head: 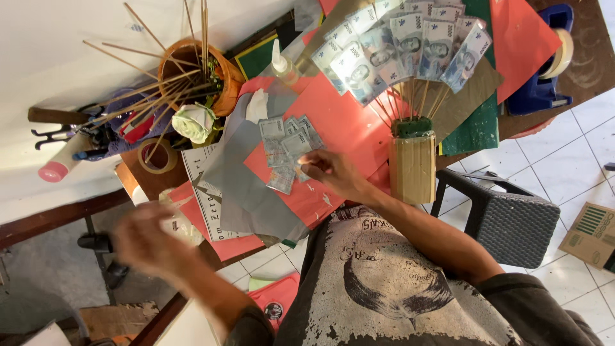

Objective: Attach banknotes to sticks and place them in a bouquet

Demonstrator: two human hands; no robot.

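Fan of notes (410, 45) on sticks stands finished at one o'clock; right hand (330, 172) pinches one of the loose notes (288, 148) still unmounted, left hand (144, 240) blurred, grip unclear.

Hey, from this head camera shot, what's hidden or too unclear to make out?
- Left hand, head view: motion blur hides its fingers and any grip.
- Right hand: its fingertips meet the pile of banknotes; whether it pinches one is unclear.
- Tape dispenser: cut off by the top edge.
- Cardboard box: cut off by the right edge.
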